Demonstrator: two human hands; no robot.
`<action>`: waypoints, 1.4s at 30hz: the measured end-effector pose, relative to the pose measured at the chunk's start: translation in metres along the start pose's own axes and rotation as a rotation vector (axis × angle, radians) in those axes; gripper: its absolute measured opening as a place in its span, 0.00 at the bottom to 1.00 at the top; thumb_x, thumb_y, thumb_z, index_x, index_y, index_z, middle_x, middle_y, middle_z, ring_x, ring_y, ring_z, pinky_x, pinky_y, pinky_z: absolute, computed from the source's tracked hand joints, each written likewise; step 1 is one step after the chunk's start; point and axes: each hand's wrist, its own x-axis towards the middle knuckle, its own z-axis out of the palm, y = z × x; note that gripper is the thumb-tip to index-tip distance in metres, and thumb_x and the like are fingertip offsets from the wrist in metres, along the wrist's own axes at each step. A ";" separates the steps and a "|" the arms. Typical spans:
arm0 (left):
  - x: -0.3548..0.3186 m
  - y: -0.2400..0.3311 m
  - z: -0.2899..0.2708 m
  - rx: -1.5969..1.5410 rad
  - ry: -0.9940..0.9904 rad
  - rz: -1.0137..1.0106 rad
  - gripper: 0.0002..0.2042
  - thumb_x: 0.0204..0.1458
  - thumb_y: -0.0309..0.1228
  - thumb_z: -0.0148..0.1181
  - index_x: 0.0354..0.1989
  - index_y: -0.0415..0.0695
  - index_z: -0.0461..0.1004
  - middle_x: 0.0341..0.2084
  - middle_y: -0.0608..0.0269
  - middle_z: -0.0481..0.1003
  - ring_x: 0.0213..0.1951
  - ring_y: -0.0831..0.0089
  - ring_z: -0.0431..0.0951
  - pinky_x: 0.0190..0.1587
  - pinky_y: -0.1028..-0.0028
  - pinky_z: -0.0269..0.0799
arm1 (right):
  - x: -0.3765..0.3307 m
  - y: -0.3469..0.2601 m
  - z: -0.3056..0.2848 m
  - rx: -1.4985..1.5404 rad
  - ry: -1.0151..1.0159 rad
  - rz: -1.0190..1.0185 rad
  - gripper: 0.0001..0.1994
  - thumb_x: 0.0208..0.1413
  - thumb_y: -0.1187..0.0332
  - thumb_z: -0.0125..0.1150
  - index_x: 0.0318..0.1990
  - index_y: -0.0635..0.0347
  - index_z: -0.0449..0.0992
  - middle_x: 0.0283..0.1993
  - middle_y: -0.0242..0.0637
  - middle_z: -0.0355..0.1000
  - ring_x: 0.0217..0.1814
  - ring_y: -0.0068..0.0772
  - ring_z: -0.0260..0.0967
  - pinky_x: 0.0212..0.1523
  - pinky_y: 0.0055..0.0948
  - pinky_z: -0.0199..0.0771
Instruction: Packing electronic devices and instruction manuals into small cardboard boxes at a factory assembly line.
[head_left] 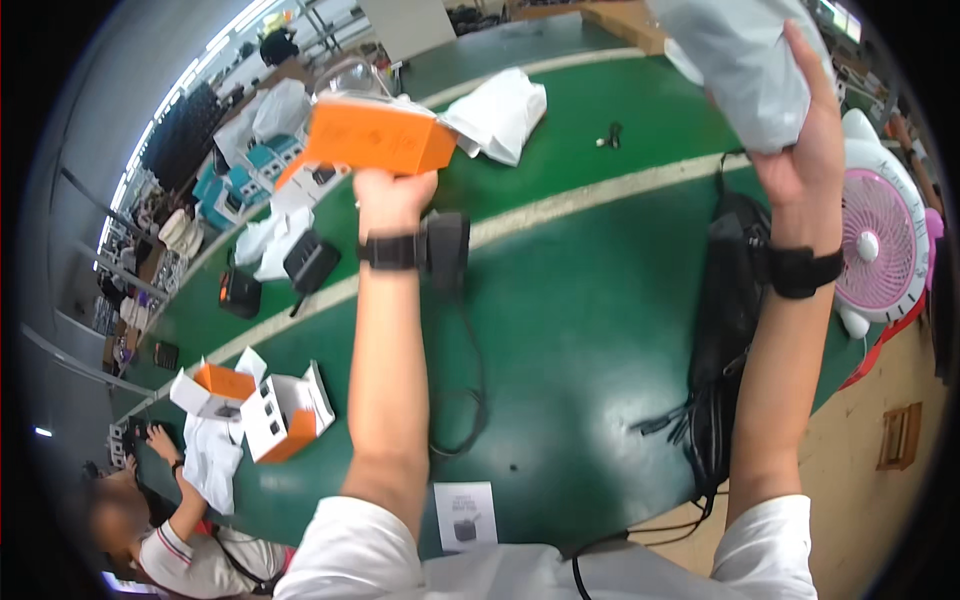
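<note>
My left hand (395,198) is stretched forward over the green table (590,300), closed from below around an orange box (380,135). That box looks slightly smeared, and my fingertips are hidden behind it. At the upper right, my right hand (815,150) grips a pale grey plastic bag (745,75), with fingers along its right side. What the bag contains cannot be seen. Just right of the orange box, a crumpled white plastic bag (505,112) lies on the table. A dark device on a strap (446,250) is worn on my left wrist.
Opened white-and-orange boxes (285,410) and black devices (310,262) lie at left. A black bag (725,320) lies beside my right forearm, near a pink-and-white fan (880,235). A printed card (466,515) is near my body. Another person (190,550) sits at lower left.
</note>
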 end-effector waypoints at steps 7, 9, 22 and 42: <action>-0.039 0.007 0.034 0.122 -0.425 0.108 0.17 0.60 0.39 0.39 0.51 0.45 0.67 0.51 0.58 0.69 0.51 0.61 0.70 0.56 0.58 0.64 | -0.002 0.018 0.009 0.010 0.026 -0.007 0.20 0.59 0.61 0.51 0.54 0.62 0.64 0.51 0.38 0.70 0.48 0.35 0.72 0.45 0.37 0.76; 0.014 0.066 0.005 0.070 -0.093 -0.027 0.17 0.59 0.39 0.40 0.53 0.45 0.65 0.51 0.59 0.69 0.50 0.61 0.69 0.57 0.59 0.62 | 0.001 0.003 0.019 0.049 0.026 0.011 0.20 0.59 0.61 0.51 0.55 0.62 0.65 0.51 0.38 0.70 0.49 0.35 0.71 0.47 0.38 0.75; -0.077 0.085 0.027 0.586 -0.547 0.195 0.20 0.58 0.41 0.45 0.55 0.42 0.64 0.51 0.59 0.69 0.53 0.62 0.68 0.57 0.60 0.63 | 0.011 -0.006 0.031 0.258 -0.009 -0.247 0.18 0.60 0.64 0.46 0.54 0.65 0.64 0.49 0.43 0.71 0.46 0.39 0.73 0.49 0.35 0.74; -0.217 0.010 -0.010 2.559 -1.061 1.072 0.24 0.38 0.26 0.55 0.50 0.53 0.71 0.33 0.54 0.66 0.38 0.61 0.71 0.44 0.66 0.63 | -0.060 0.026 0.079 0.222 -0.204 0.301 0.20 0.55 0.64 0.52 0.53 0.65 0.65 0.48 0.42 0.71 0.47 0.34 0.72 0.49 0.31 0.73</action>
